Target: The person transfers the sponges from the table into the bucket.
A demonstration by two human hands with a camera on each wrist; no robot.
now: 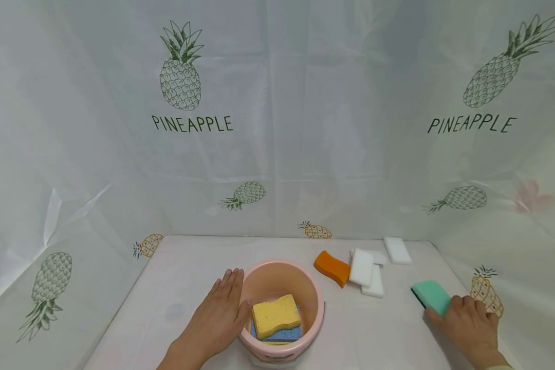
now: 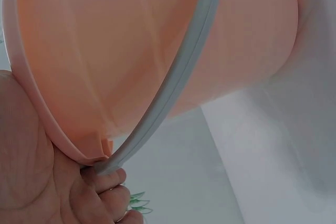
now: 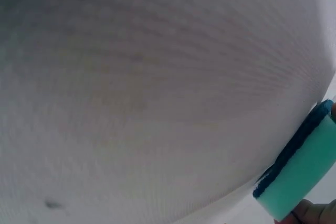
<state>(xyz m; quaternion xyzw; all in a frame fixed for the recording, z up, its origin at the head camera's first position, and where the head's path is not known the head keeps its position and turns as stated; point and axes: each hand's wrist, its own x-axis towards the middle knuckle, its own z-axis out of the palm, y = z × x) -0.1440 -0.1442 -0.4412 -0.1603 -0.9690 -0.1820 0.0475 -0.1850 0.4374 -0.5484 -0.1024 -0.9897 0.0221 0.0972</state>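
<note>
At the near middle of the table stands a pink bucket (image 1: 320, 313), holding a yellow sponge (image 1: 277, 314) on top of a blue sponge (image 1: 288, 334). My left hand (image 1: 219, 313) rests against the bucket's left rim with its fingers straight. In the left wrist view, the palm (image 2: 31, 166) touches the rim beside the end of the grey handle (image 2: 173, 82). On the right, my right hand (image 1: 473, 324) grips a green sponge (image 1: 431, 295) by its near end. The right wrist view shows this sponge's dark scouring layer (image 3: 291, 148) facing the tabletop.
Right of the bucket lies an orange sponge (image 1: 332, 268), next to several white sponges (image 1: 362, 267) partly overlapping. Another white sponge (image 1: 398, 251) lies apart at the back edge. Pineapple-printed sheeting (image 1: 324, 154) hangs behind and at both sides of the table (image 1: 185, 262).
</note>
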